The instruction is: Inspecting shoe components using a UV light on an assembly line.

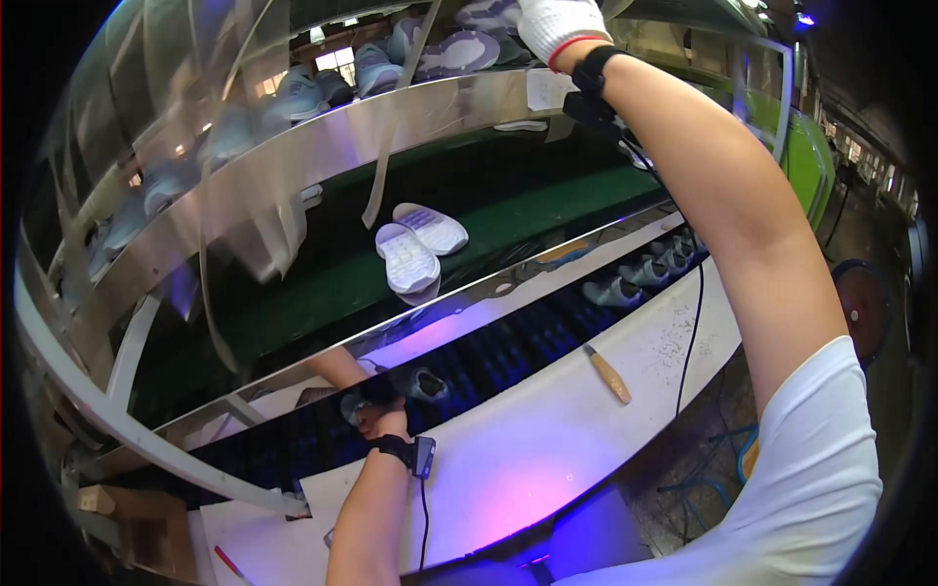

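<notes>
My left hand (383, 420), with a black strap and small device at the wrist, is low over the dark conveyor. Its fingers curl against a grey shoe upper (352, 404), which they partly hide. Just right of it sits another grey shoe upper (427, 385). High at the top edge, my right hand (562, 27) wears a white knit glove with a red cuff. It reaches to the upper shelf, beside pale purple-and-white shoe soles (459, 53); its fingers run out of the picture, so what it holds is hidden.
A pair of white-and-lilac soles (410, 256) lies on the green belt (293, 308). Several grey shoes (303, 95) line the upper shelf, behind hanging clear plastic strips. More uppers (616, 291) stand along the dark conveyor (518, 356). A wooden-handled knife (611, 376) rests on the white worktop (528, 439).
</notes>
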The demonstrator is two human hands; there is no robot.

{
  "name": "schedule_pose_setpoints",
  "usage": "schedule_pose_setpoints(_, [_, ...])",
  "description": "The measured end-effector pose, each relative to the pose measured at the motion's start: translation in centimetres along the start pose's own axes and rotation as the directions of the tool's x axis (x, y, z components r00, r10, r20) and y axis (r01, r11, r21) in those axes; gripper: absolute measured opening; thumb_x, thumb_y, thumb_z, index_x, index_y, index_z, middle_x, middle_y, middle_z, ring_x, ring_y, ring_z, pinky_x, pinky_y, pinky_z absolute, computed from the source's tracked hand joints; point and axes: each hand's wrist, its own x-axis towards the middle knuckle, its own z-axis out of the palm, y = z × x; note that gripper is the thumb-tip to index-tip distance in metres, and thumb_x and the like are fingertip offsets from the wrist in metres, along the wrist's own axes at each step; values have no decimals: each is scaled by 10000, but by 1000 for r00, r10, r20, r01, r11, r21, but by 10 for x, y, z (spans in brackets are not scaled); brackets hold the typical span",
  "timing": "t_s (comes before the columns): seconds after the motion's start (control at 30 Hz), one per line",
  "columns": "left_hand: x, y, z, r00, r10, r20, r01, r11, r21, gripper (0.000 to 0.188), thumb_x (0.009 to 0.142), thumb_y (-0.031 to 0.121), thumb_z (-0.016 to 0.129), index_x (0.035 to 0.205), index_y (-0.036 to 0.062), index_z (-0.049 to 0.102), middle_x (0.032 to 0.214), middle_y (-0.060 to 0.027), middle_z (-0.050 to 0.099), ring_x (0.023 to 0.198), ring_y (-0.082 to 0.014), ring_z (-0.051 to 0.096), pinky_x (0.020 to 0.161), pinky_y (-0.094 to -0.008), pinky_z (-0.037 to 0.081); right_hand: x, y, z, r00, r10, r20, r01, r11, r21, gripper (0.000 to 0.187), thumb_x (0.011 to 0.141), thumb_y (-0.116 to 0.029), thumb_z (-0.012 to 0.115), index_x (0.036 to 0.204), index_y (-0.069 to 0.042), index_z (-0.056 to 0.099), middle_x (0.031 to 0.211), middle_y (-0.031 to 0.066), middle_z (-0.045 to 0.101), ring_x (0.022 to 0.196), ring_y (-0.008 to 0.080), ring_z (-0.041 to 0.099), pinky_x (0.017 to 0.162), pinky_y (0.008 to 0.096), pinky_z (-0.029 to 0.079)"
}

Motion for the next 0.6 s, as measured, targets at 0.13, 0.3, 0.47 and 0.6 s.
schedule_pose_setpoints(0.13, [23, -19, -5, 978, 160, -133, -170, 983, -67, 1175, 686, 472, 956, 1559, 69, 280, 1520, -256, 437, 1380, -442, 511, 1140, -554, 483, -8, 42, 47, 998, 46, -52, -50, 996, -71, 209, 969, -151, 551, 1100, -61, 686, 1149, 247, 671, 1085, 423, 678, 922, 529, 564])
schedule_pose_setpoints(0.3, [41, -34, -5, 982, 152, 114, -134, 979, -154, 1120, 715, 408, 936, 1558, 56, 289, 1522, -274, 474, 1350, -437, 580, 1119, -503, 515, -40, 52, 93, 959, -104, 265, 63, 985, 157, 187, 986, -166, 652, 1116, -40, 700, 1100, 211, 695, 1038, 377, 690, 921, 448, 558])
schedule_pose_setpoints(0.47, [-65, -26, -84, 650, 597, 470, 162, 495, -854, 237, 982, 231, 734, 1175, 94, 708, 1090, -82, 748, 929, -214, 738, 756, -439, 610, -167, -107, 9, 893, -374, 249, 76, 672, 737, 441, 978, -359, 710, 1272, -31, 706, 1233, 195, 717, 1200, 357, 668, 1057, 404, 517])
schedule_pose_setpoints(0.6, [-173, -94, -140, 310, 670, 674, 322, 593, -738, 421, 1062, 343, 669, 1343, 41, 588, 1112, -69, 713, 993, -207, 733, 828, -420, 633, -213, -140, 23, 583, -539, 609, -205, 627, 751, 477, 1008, -412, 667, 1343, -71, 680, 1221, 180, 713, 1149, 300, 685, 1006, 376, 529])
